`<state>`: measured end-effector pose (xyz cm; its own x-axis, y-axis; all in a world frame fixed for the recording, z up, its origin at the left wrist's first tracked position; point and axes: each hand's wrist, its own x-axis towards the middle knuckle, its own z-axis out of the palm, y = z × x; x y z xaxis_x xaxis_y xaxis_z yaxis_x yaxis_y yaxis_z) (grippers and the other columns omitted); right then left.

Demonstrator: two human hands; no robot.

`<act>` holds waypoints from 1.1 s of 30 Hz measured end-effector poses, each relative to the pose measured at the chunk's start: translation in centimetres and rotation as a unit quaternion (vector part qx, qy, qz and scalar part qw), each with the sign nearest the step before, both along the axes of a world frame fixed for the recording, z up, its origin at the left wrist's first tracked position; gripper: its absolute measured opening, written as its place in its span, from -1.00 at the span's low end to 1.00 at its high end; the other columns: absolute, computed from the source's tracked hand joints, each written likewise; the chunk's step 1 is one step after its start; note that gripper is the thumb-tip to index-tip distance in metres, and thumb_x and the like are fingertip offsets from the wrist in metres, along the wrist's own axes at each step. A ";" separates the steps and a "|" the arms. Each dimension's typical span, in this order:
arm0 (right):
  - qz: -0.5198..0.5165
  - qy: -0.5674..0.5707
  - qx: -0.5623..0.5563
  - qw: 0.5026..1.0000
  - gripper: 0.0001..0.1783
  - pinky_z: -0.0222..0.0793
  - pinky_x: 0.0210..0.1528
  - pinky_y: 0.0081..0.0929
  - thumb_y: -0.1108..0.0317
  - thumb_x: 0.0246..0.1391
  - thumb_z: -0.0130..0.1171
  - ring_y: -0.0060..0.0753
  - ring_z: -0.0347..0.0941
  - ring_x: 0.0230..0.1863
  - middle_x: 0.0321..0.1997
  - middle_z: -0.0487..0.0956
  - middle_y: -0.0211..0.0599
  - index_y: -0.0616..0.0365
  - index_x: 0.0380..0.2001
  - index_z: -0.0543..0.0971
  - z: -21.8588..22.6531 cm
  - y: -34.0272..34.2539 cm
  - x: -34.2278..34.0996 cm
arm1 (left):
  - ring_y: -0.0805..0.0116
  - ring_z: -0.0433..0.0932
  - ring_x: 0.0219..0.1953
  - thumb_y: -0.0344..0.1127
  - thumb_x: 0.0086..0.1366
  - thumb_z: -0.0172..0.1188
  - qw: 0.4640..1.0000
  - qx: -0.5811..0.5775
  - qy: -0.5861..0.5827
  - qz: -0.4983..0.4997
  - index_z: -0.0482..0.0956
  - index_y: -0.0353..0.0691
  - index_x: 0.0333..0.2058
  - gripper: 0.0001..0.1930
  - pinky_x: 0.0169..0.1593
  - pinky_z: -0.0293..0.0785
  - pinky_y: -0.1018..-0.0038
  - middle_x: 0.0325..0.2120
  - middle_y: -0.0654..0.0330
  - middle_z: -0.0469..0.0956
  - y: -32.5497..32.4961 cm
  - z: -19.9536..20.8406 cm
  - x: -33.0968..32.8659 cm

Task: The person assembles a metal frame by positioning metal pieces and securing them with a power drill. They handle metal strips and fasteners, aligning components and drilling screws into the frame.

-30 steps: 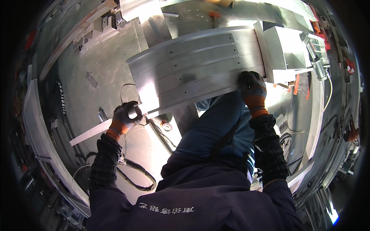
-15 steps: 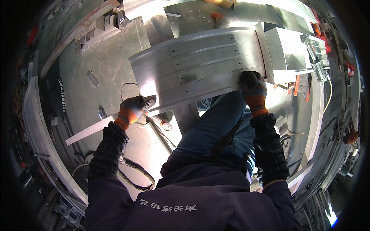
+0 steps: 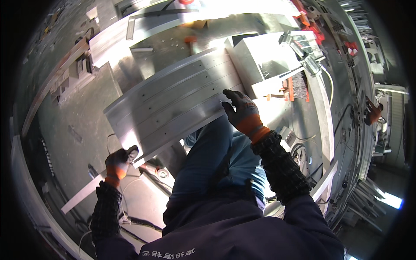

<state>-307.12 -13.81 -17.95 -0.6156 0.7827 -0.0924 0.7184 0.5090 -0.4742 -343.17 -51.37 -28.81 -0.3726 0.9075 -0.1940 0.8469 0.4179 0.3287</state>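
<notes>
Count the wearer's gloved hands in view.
2: left gloved hand by near-left corner of metal panel; right gloved hand by its near edge, further right. Neither hidden.

Between the left hand [image 3: 119, 165] and the right hand [image 3: 245, 113], the upper face of the metal panel [image 3: 173, 91] leaves an open way across. Under its near edge, between both hands, the person's thigh [image 3: 203, 151] blocks passage. Beyond the right hand's fingers a pale metal box [image 3: 255, 65] bars the way forward, with a brush [image 3: 299, 86] out to that hand's right. Outward of the left hand the floor [image 3: 65, 156] gives room, narrowed by a dark small tool [image 3: 92, 171] just beside it and, nearer the body, a long pale strip [image 3: 82, 194] slanting away from the wrist
</notes>
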 end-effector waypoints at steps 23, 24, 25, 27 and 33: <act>0.085 -0.381 0.184 0.902 -0.64 0.58 0.04 0.02 0.20 0.27 0.08 0.18 0.70 -0.07 -0.12 0.73 0.16 0.16 -0.12 0.76 2.9 24.2 3.8 | -0.12 0.67 -0.47 0.31 0.42 0.22 0.995 0.009 -0.098 0.021 0.64 -0.15 -0.57 -0.38 -0.38 0.57 0.09 -0.58 -0.03 0.64 1.5 1.6 0.2; 0.066 -0.363 0.199 0.908 -0.66 0.58 0.01 0.01 0.19 0.28 0.10 0.18 0.70 -0.10 -0.15 0.72 0.17 0.16 -0.12 0.75 4.9 22.2 1.5 | -0.11 0.67 -0.47 0.30 0.42 0.22 0.991 -0.001 -0.132 0.034 0.64 -0.15 -0.56 -0.38 -0.38 0.57 0.08 -0.58 -0.03 0.64 0.0 2.3 0.1; 0.039 -0.328 0.207 0.921 -0.67 0.58 -0.02 0.01 0.19 0.29 0.11 0.18 0.69 -0.14 -0.19 0.71 0.18 0.15 -0.12 0.73 7.3 19.9 -0.7 | -0.10 0.69 -0.44 0.30 0.44 0.20 1.000 -0.017 0.013 -0.010 0.66 -0.16 -0.54 -0.38 -0.35 0.59 0.10 -0.56 -0.03 0.66 -1.6 1.8 -0.1; 0.021 -0.249 0.213 0.945 -0.69 0.59 -0.05 -0.04 0.21 0.29 0.14 0.13 0.70 -0.14 -0.20 0.73 0.09 0.11 -0.09 0.73 9.3 20.0 1.4 | -0.12 0.70 -0.40 0.34 0.48 0.10 1.000 -0.018 -0.018 -0.009 0.70 -0.18 -0.49 -0.33 -0.31 0.60 0.08 -0.52 -0.05 0.67 1.3 2.9 0.5; 0.107 0.107 -0.046 0.988 -0.86 0.59 -0.23 -0.31 0.49 0.37 0.22 -0.20 0.72 -0.22 -0.03 0.76 -0.07 0.22 -0.09 0.70 10.5 6.1 -3.1 | -0.14 0.70 -0.39 0.28 0.45 0.17 0.999 -0.034 -0.034 -0.023 0.68 -0.19 -0.51 -0.38 -0.29 0.63 0.07 -0.51 -0.06 0.67 2.0 3.7 0.3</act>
